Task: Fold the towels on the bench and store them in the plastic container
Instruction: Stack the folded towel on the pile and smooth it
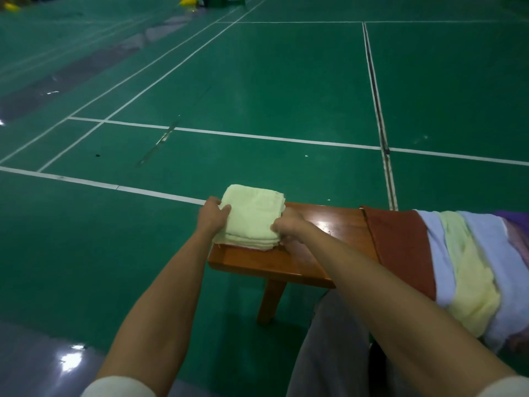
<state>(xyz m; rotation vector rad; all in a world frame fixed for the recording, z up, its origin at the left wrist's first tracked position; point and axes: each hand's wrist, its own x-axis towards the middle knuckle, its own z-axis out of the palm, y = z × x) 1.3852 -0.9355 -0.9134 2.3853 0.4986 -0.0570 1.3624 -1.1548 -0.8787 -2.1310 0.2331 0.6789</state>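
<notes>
A folded pale green towel (252, 216) tops a small stack at the left end of the wooden bench (337, 224). A reddish edge shows under the stack. My left hand (213, 214) grips the stack's left side, thumb on top. My right hand (287, 226) grips its right near corner, fingers curled under the layers. Unfolded towels lie draped over the bench to the right: a rust-brown one (400, 247), a white one (438, 267), a yellow one (469, 279) and another white one (492, 253). No plastic container is in view.
The bench stands on a green sports court floor (257, 81) with white lines. A bench leg (270, 302) angles down below the seat. My grey trouser leg (335, 345) is beside it. A purple cloth (515, 217) shows at the far right edge.
</notes>
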